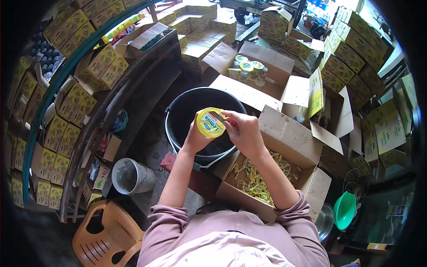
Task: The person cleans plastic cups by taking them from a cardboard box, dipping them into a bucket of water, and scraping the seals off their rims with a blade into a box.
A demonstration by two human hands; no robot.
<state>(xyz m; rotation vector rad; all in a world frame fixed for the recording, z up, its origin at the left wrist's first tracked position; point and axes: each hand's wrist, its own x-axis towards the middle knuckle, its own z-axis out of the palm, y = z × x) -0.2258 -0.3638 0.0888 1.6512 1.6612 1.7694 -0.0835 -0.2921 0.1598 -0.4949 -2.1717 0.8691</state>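
My left hand [194,139] is wrapped around a plastic drink cup [208,126] with a yellow and white lid printed "Lemon", its top turned towards me. In my right hand [246,132] the fingers pinch a small, thin, dark blade-like piece [217,116] that lies against the lid's edge. Both hands are over a large black bucket [182,104] with a wire handle. Just right of the bucket, an open cardboard box [291,133] holds many yellow-green strips.
Ahead, another open carton [275,62] holds several lidded cups [247,66]. An open box [331,111] with bottles stands right of it. A grey bucket [132,176] and a brown plastic chair [108,233] are at left. Yellow cartons [356,44] are stacked around; a green basin [345,210] is at right.
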